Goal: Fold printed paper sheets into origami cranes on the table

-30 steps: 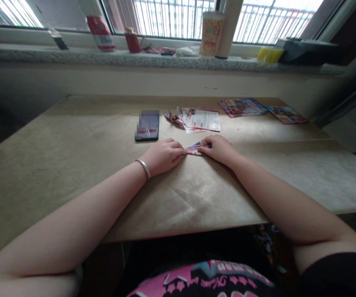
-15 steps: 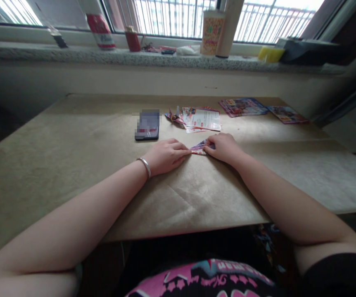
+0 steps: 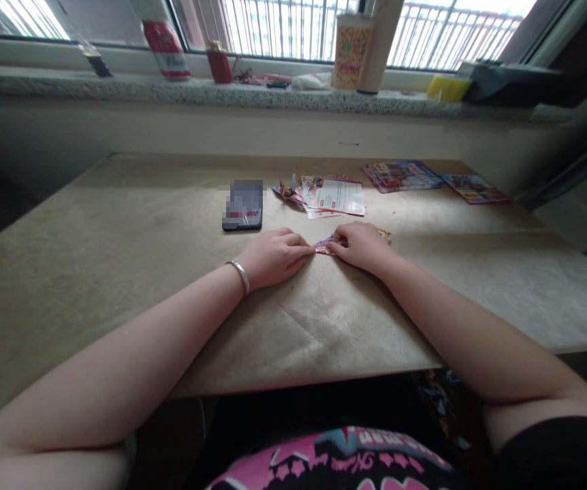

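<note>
Speckled windowsill (image 3: 273, 99): red-and-white can (image 3: 167, 51), patterned cup (image 3: 352, 56). Phone (image 3: 250, 205) (lying flat) on table (image 3: 94, 272).

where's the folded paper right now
In the head view, the folded paper lies mid-table, the left hand at its left tip and the right hand over it, nearer the person than the white printed sheet.

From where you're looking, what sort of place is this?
Probably a room in a home: a broad table stands below a window, and a patterned cup is set on the speckled sill.
</note>
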A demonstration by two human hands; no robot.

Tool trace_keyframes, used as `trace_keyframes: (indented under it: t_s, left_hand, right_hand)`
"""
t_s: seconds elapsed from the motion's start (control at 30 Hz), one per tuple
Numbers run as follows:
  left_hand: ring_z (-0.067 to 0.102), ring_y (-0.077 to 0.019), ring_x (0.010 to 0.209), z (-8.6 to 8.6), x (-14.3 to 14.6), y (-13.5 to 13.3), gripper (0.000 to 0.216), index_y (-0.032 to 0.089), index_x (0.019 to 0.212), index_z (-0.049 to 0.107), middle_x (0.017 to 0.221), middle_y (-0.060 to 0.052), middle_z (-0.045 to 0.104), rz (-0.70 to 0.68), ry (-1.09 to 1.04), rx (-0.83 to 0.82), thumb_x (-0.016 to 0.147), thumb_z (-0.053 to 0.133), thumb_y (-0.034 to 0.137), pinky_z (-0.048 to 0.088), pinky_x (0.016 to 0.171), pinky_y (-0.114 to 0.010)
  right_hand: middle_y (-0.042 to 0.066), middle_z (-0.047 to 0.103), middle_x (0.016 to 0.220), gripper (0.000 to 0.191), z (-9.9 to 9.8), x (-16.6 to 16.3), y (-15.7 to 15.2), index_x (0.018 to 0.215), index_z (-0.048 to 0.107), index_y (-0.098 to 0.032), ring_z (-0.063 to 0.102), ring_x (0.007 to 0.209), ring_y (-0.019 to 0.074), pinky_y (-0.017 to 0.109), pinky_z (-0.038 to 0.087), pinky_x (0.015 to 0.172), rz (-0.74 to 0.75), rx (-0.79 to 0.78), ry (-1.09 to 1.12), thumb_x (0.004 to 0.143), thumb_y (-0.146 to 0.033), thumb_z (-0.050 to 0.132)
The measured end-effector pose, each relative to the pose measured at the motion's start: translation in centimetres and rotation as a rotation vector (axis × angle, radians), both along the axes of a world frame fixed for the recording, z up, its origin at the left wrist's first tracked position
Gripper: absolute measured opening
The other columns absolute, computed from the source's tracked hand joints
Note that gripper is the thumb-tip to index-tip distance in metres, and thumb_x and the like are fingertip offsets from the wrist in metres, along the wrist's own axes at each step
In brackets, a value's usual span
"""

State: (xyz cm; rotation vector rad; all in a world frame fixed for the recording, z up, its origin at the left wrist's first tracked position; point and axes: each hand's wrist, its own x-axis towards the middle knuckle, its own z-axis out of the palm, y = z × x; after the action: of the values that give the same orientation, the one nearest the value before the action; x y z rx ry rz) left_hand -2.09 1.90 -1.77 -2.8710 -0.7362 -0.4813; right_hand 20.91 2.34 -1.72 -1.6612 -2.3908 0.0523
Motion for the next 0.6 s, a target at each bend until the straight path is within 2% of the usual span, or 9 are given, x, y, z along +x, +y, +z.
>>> trace_keyframes:
  t_s: [0.23,0.6]
  left_hand:
    - [0.061,-0.0182,0.088,0.06,0.11,-0.13,0.031,0.021,0.11,0.07,0.098,-0.007,0.07,0.026,0.021,0.018,0.094,0.043,0.027,0.051,0.078,-0.032]
    - [0.061,-0.018,0.086,0.07,0.23,-0.3,0.03,0.021,0.11,0.07,0.096,-0.008,0.069,0.047,0.025,0.031,0.093,0.045,0.026,0.051,0.075,-0.031]
  right_hand:
    - [0.006,0.072,0.083,0.027,-0.32,0.23,0.4,0.078,0.069,-0.021,0.062,0.079,0.0208,0.03,0.036,0.065,-0.013,-0.037,0.053,0.084,-0.044,0.057]
    - [0.007,0.073,0.085,0.024,-0.34,0.21,0.47,0.079,0.069,-0.021,0.062,0.081,0.0213,0.03,0.037,0.065,-0.013,-0.037,0.049,0.084,-0.042,0.058]
